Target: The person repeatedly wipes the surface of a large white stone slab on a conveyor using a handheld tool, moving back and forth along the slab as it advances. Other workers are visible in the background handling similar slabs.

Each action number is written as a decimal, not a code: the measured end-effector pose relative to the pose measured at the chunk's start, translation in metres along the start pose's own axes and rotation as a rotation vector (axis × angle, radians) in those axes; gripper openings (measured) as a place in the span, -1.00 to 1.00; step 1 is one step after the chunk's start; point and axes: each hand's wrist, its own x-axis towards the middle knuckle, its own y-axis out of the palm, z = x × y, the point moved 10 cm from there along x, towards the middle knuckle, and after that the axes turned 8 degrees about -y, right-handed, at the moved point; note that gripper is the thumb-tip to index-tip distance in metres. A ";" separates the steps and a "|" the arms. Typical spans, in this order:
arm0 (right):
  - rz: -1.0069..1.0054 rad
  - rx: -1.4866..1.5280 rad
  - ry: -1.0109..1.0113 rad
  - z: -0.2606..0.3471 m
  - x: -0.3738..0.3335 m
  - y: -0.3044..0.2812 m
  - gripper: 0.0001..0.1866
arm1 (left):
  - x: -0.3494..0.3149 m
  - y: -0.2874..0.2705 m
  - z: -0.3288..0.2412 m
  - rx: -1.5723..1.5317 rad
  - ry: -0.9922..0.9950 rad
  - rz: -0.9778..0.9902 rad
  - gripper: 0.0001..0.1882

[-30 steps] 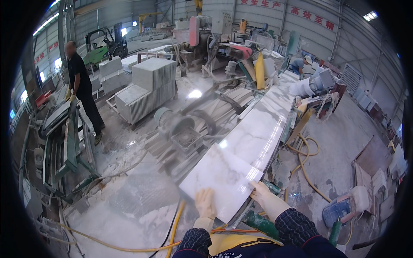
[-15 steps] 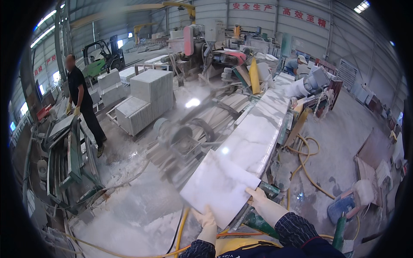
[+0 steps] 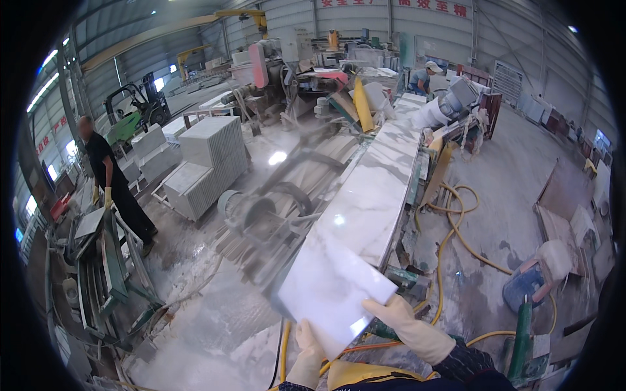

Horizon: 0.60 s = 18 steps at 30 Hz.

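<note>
A white, faintly veined marble tile [image 3: 329, 283] lies in front of me at the near end of a long bench or conveyor. My left hand [image 3: 308, 348], in a cream glove, is closed on the tile's near left edge. The tile's near right edge is gripped by my gloved right hand [image 3: 405, 326], with the thumb on the polished face. Beyond the tile stretches a row of glossy white slabs with grey veins [image 3: 375, 192], leading away toward a cylindrical machine head [image 3: 456, 98]. How far the tile's far edge rests on this row is hard to tell.
Stacked slabs [image 3: 212, 146] and a green forklift [image 3: 134, 114] are at the left. One person [image 3: 107, 166] stands by metal frames [image 3: 107, 254]; another [image 3: 420, 81] bends at the line's far end. Yellow hoses [image 3: 450, 241] curl on the right floor near a blue container [image 3: 525, 287].
My view has shifted, moving the scene leftward. The tile appears more tilted, with a bright reflection near its front corner. Both hands still hold its edges.
</note>
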 end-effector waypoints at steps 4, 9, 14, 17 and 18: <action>-0.136 0.291 -0.231 0.012 -0.047 -0.034 -0.49 | -0.023 0.064 -0.010 0.138 0.020 0.170 -0.50; -0.458 0.815 0.129 -0.086 -0.087 -0.057 -0.44 | -0.070 0.175 -0.008 0.431 -0.107 0.439 -0.52; -0.691 1.270 -0.101 -0.122 -0.168 -0.126 -0.41 | -0.148 0.259 0.059 0.643 -0.303 0.774 -0.46; -0.958 1.428 -0.109 -0.147 -0.265 -0.153 -0.38 | -0.207 0.292 0.121 0.792 -0.553 1.270 -0.34; -1.011 1.500 -0.128 -0.151 -0.293 -0.158 -0.37 | -0.213 0.297 0.132 0.810 -0.460 1.262 -0.33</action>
